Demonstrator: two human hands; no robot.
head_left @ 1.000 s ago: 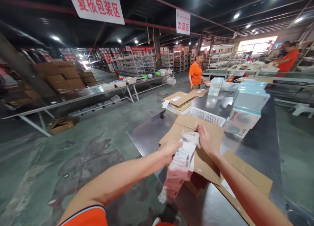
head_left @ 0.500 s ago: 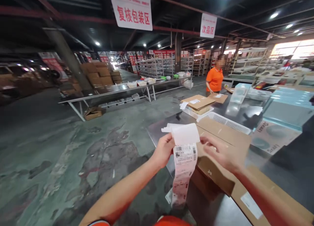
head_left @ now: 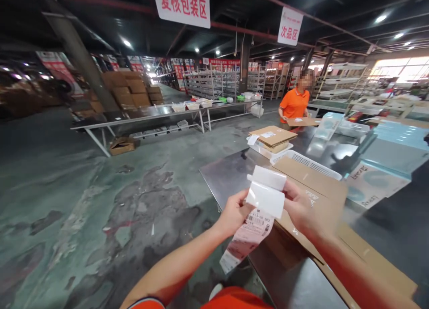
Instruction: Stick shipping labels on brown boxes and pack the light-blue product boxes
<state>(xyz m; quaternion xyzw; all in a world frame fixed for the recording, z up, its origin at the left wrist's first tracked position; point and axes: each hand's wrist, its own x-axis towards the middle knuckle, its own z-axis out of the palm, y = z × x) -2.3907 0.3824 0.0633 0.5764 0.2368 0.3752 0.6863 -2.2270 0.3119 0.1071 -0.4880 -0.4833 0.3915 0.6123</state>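
Observation:
Both my hands hold a long strip of printed shipping labels (head_left: 258, 210) in front of me, over the near corner of a steel table (head_left: 231, 175). My left hand (head_left: 233, 213) pinches the strip's left edge. My right hand (head_left: 299, 207) grips its right side, where the top part is folded over white side out. The strip's lower end, with barcodes and pink print, hangs down past the table edge. Flattened cardboard boxes (head_left: 311, 184) lie on the table just beyond my hands.
A white slotted basket (head_left: 306, 164), a tray with stacked cardboard (head_left: 272, 138) and pale blue product boxes (head_left: 385, 161) stand farther along the table. A person in an orange shirt (head_left: 295, 105) works at its far end. Left is open concrete floor, with long benches (head_left: 161, 119) behind.
The strip rose from the cardboard into the air between my hands. Its top part has been folded back over itself. My view turned to the left.

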